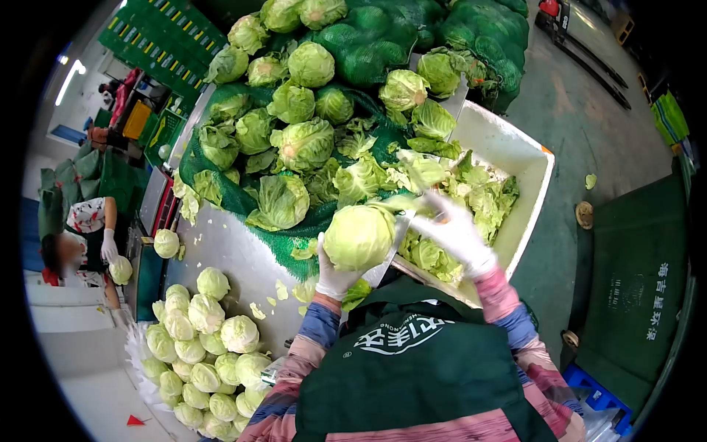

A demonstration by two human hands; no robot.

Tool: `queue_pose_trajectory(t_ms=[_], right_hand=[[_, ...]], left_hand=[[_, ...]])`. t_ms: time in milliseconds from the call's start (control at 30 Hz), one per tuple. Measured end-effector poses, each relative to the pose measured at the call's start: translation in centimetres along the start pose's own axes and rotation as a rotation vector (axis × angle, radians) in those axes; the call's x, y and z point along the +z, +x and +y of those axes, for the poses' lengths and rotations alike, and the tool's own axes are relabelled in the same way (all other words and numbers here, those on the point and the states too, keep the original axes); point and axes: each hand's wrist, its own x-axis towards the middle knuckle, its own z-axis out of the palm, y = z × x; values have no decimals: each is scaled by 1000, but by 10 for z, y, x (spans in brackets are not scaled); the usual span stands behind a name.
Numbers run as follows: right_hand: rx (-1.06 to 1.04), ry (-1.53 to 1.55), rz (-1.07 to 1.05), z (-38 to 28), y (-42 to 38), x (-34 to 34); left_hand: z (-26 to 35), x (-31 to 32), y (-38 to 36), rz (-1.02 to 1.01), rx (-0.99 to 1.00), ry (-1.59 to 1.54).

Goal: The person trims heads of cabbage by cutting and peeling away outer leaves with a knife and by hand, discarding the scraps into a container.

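Observation:
My gloved left hand [335, 272] cups a round, pale green cabbage [359, 237] from its left and lower side, above the metal table's edge. A loose outer leaf [398, 202] stretches from the top of this cabbage towards my right hand [456, 234], which is gloved too and slightly blurred. The fingers of that hand close on the leaf's end, over the near part of a white foam box [532, 191]. Torn cabbage leaves [479, 195] fill much of the box. Behind the held cabbage, untrimmed cabbages [303, 145] lie on an opened green net [258, 236].
Trimmed cabbages [193, 346] are piled at the lower left. The metal table [221, 258] carries leaf scraps. Full green net sacks [368, 44] stand at the back. Another person [88, 228] at the left holds a cabbage. A dark green bin [626, 272] stands right; a pallet jack [585, 55] is beyond.

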Motion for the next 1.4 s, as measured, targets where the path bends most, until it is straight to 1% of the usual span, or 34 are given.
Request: queue_pose_trajectory(t_ms=[67,133,167,233,267,333,367,400,433,467,533,567,600,633,667,700,733,767,833,933,1000,1067,1100,1133,1167,1200,1233,1267,1300,1333,1400], right_hand=[[-108,228,-65,2,-6,33],[-180,204,10,6,-6,46],[-181,202,12,4,-6,43],[194,376,-26,-10,-12,28],[258,637,-125,-40,-21,11],[146,965,-339,-44,-40,-22],[-87,1010,-418,-33,-39,-36],[6,843,-390,-41,-38,-54],[100,681,-378,-50,-38,-73],[184,291,-119,-53,-28,-68],[-257,-596,394,46,-4,-57],[-64,-195,233,26,-7,-52],[130,204,62,3,-14,-41],[147,229,-14,-22,-21,-30],[14,91,-31,-17,-23,-16],[-183,-37,1,-12,-24,1],[-228,-173,-38,-17,-27,7],[-295,-285,-24,-19,-29,13],[-424,-494,34,-19,-30,22],[-418,-522,-9,-17,-31,22],[-452,-577,19,-14,-30,22],[-424,-731,-16,-17,-28,17],[-546,-767,100,-18,-27,15],[-550,-770,101,-18,-27,15],[-355,-208,70,-21,-28,15],[-200,267,11,-26,-28,9],[-47,753,27,-35,-28,2],[15,982,46,-48,-28,-11],[-24,1160,-23,-44,-22,-21],[-64,1340,-95,-40,-16,-30],[-18,1226,-85,-22,-2,-39]], left_hand=[[-2,6,6,-69,-3,1],[-1,11,10,15,-31,74],[-1,12,9,14,-32,74],[0,12,5,120,27,168],[3,9,4,120,27,169],[7,5,2,71,-40,-10],[7,5,1,56,-62,-71],[6,13,0,147,-29,42],[6,15,1,188,-12,98],[6,16,2,230,3,155],[10,14,8,139,-32,79],[13,14,12,131,-34,79],[14,13,14,157,-34,214],[15,13,15,185,-36,351],[14,19,17,185,-41,349],[15,27,17,165,-51,371],[16,32,18,143,-60,395],[17,33,19,140,-67,398],[17,33,21,46,-58,525],[15,34,20,48,-45,514],[14,35,19,63,-53,478],[12,36,18,75,-63,442],[11,36,17,85,-46,431],[10,38,17,93,-25,421],[10,40,16,48,-14,399],[9,27,15,51,-8,398],[7,3,14,55,86,779],[8,20,12,80,19,484],[9,38,11,125,-35,188],[5,33,11,128,-24,194],[3,15,5,215,101,368]])
